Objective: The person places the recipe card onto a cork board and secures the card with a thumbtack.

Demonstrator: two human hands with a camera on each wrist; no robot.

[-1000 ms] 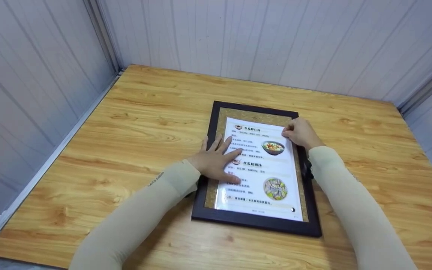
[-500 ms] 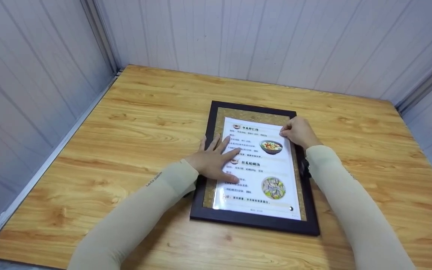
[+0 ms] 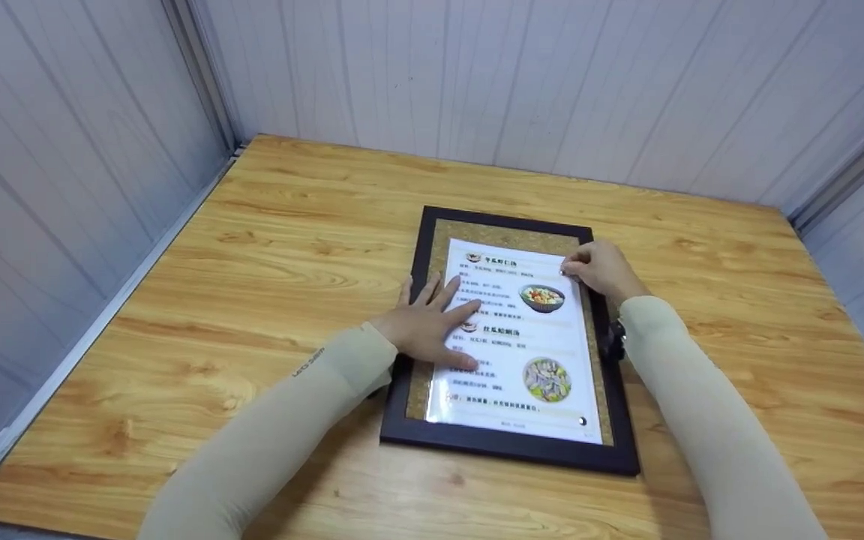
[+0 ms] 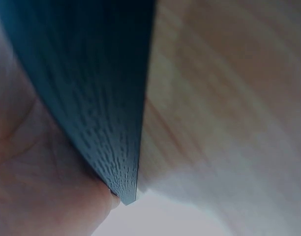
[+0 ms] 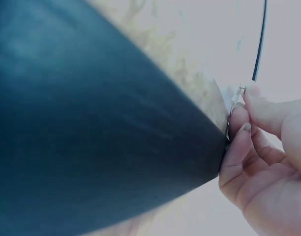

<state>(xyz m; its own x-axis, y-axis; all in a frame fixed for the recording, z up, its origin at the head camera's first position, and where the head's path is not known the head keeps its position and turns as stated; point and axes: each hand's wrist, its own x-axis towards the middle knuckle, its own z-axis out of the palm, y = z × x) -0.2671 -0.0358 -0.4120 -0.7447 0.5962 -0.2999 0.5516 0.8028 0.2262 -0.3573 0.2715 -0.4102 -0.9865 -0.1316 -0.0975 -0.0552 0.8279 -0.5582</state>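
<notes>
A dark picture frame (image 3: 510, 447) lies flat on the wooden tabletop (image 3: 267, 225), right of centre, its long sides running from the near edge toward the far edge. Inside its border sits a gold speckled mat (image 3: 511, 231), and on the mat a glossy printed sheet (image 3: 514, 352) with text and two food pictures.

The left hand (image 3: 432, 322) lies flat over the frame's left side, fingers straight and spread, fingertips on the sheet's left half and the palm across the dark border. It presses down; nothing is curled around anything. The left wrist view shows only the frame's dark grained edge (image 4: 106, 98) against the palm, with blurred wood beside it.

The right hand (image 3: 601, 268) is up at the sheet's far right corner, close to the frame's right side. Its fingers are bent and drawn together, thumb and forefinger pinching the thin corner of the sheet. The right wrist view backs that up: fingertips (image 5: 239, 132) closed narrowly on a thin glossy edge just past the dark border (image 5: 91, 137).

Both forearms wear pale beige sleeves (image 3: 274, 420), reaching in from the near edge. Pale panelled walls (image 3: 477, 75) close in the tabletop along its far and left edges.
</notes>
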